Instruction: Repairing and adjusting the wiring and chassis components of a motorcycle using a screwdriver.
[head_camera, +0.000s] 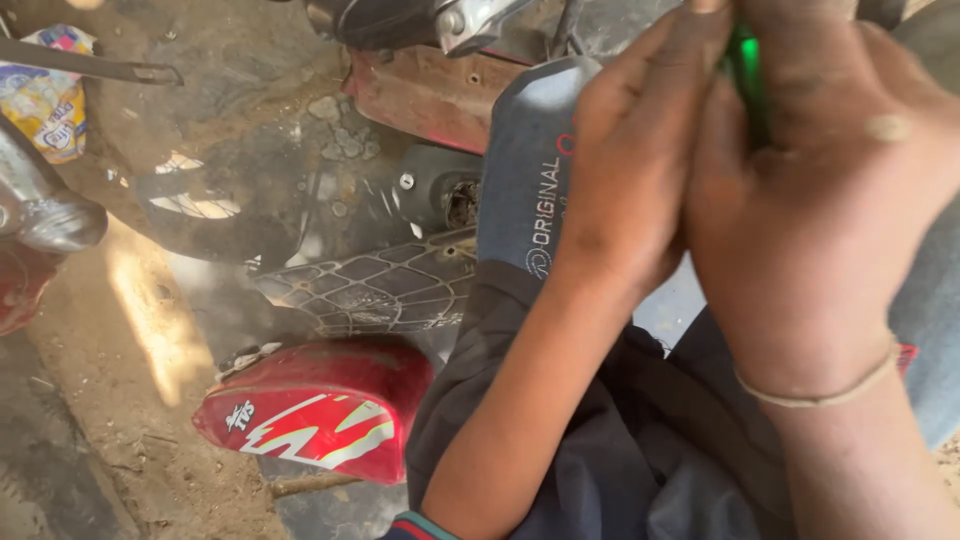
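Green tool handle (745, 75), pressed between left hand (630, 160) and right hand (810, 210), both palms clamped on it, near frame top. Probably light, stiff, smooth plastic; best held mid-handle.

Roadside or open-yard motorbike repair spot, not an indoor workshop: the ground (150, 330) is bare packed dirt and stained concrete with a patch of sunlight across it. A red side panel (315, 410) with white and yellow streaks lies loose on the dirt beside a black mesh footboard (375, 290), and a rusty red metal part (430, 95) and a dark engine casing (435, 190) sit just above (all dusty, oily). A crumpled snack wrapper (45, 95) lies at the top left edge, next to a metal bar (90, 65).
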